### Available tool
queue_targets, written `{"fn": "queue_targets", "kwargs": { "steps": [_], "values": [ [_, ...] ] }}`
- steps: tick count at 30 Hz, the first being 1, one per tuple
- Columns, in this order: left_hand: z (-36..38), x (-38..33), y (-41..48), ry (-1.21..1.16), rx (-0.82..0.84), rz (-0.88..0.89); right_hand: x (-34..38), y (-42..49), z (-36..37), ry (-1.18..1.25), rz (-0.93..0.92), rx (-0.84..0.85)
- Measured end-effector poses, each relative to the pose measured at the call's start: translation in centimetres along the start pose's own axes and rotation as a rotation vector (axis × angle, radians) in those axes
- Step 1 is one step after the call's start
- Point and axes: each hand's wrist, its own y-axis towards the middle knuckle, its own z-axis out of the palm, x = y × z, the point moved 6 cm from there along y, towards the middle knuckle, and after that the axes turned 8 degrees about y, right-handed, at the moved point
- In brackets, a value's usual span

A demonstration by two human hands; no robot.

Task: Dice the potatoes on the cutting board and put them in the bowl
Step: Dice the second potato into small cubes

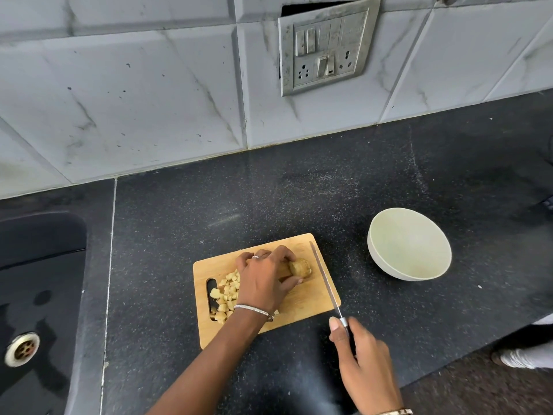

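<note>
A wooden cutting board (314, 301) lies on the black counter. On its left half sits a pile of several potato dice (226, 290). My left hand (264, 278) grips an uncut potato piece (300, 267) near the board's far right part, fingers curled over it. My right hand (363, 359) holds a knife (324, 280) by the handle, off the board's near right corner. The blade points away from me along the board's right edge, to the right of the potato piece. A pale green bowl (386, 253) stands empty to the right of the board.
A black sink (36, 295) with a metal drain (22, 349) lies to the left. A tiled wall with a switch and socket plate (326, 47) rises behind the counter. The counter's front edge runs at lower right, with someone's shoe (520, 359) on the floor beyond.
</note>
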Motion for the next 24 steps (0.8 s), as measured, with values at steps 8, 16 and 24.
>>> {"fn": "queue_targets", "kwargs": {
  "steps": [8,16,24],
  "values": [
    [-0.2,0.3,-0.1,-0.062,-0.004,-0.030,0.2,0.4,0.9,-0.044,-0.027,0.080],
    [-1.2,1.0,-0.5,0.024,-0.009,-0.056,-0.1,0.5,1.1,-0.067,-0.023,0.104],
    [-1.5,1.6,-1.0,0.155,0.001,-0.039,0.9,0.4,1.4,-0.058,-0.024,0.105]
  ]
}}
